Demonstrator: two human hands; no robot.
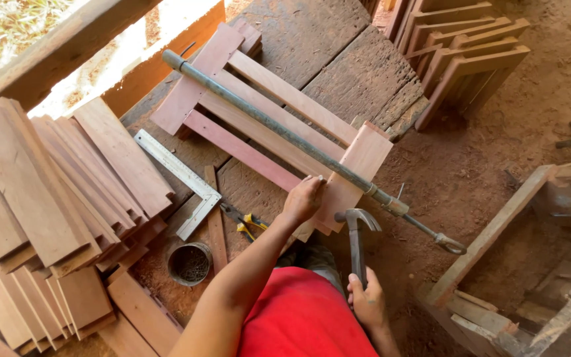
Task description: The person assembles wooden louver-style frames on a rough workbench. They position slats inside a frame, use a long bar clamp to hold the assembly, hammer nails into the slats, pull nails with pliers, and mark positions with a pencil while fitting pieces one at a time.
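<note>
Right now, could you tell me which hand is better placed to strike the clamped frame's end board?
Probably the right hand: it already grips the claw hammer, its head beside the end board. The left hand rests on that board.

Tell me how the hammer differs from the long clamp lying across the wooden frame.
The hammer is short and held upright in the right hand; the bar clamp is long and lies diagonally across the wooden frame, under the left hand. The hammer ends in a curved claw head; the clamp ends in a small loop. Both look like dull grey metal.
</note>
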